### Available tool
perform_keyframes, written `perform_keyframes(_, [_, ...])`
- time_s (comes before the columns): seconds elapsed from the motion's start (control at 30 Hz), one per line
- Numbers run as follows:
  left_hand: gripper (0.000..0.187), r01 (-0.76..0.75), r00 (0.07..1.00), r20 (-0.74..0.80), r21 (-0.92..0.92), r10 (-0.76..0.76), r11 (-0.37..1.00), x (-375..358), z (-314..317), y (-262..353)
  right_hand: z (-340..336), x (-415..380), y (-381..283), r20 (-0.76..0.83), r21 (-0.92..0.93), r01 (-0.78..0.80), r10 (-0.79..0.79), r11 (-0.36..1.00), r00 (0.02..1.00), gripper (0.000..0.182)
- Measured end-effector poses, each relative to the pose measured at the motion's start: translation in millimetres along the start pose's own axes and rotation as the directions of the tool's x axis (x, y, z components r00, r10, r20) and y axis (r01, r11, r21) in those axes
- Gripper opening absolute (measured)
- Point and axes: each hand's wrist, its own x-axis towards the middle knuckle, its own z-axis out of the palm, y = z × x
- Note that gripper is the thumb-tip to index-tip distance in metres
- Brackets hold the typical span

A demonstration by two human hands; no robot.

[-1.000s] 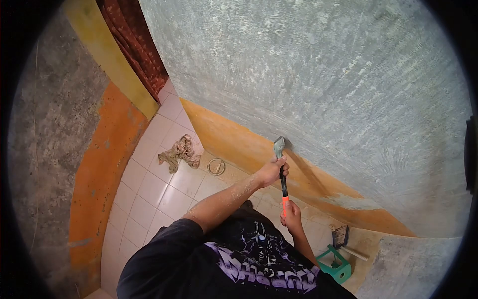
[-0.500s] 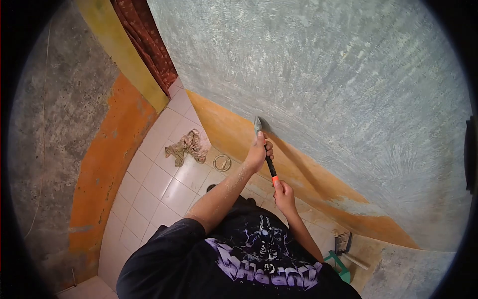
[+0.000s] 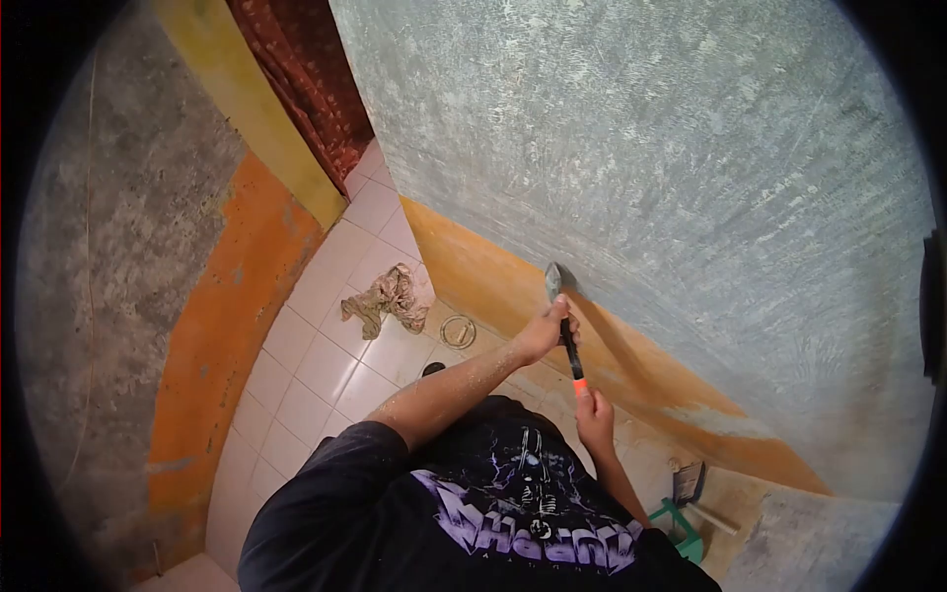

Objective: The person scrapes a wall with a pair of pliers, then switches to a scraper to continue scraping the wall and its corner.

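A long-handled scraper (image 3: 572, 360), black with an orange band low on its handle, is held in both hands. Its grey head lies against the wall (image 3: 641, 168), where the roughened grey surface meets a band of orange paint (image 3: 483, 261). My left hand (image 3: 547, 332) is closed round the upper handle, just below the head. Lower down, my right hand (image 3: 594, 416) grips the handle's end below the orange band. Pale specks cover my left forearm.
On the tiled floor (image 3: 296, 365) lie a crumpled cloth (image 3: 390, 299) and a round ring-like item (image 3: 457, 333). A green object (image 3: 681, 538) and a brush-like tool with a pale handle (image 3: 710, 515) are at lower right. A red curtain (image 3: 306, 79) hangs in the doorway.
Both hands and the scraper appear further right and lower in the view. The camera view has shifted too, and the scraper head stays near the paint's edge.
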Motion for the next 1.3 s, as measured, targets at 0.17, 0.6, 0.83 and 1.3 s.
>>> perform_keyframes(0.17, [0.039, -0.003, 0.999, 0.04, 0.265, -0.008, 0.964, -2, -19, 18, 27, -3, -7, -0.078, -0.081, 0.055, -0.061, 0.995, 0.995, 0.034])
perform_keyframes(0.6, [0.043, 0.148, 0.97, 0.13, 0.359, -0.207, 0.921, -5, -32, 45, 49, -12, -2, -0.144, 0.08, -0.066, 0.077, 0.995, 0.987, 0.033])
perform_keyframes(0.83, [0.044, 0.159, 0.977, 0.069, 0.399, -0.203, 0.903, -9, -29, 53, 37, -9, -25, -0.148, -0.141, 0.007, -0.028, 0.99, 0.989, 0.033])
perform_keyframes(1.3, [0.045, 0.129, 0.98, 0.081, 0.443, -0.183, 0.887, -5, -49, 59, 60, -12, -30, -0.2, -0.126, 0.004, -0.03, 0.992, 0.979, 0.031])
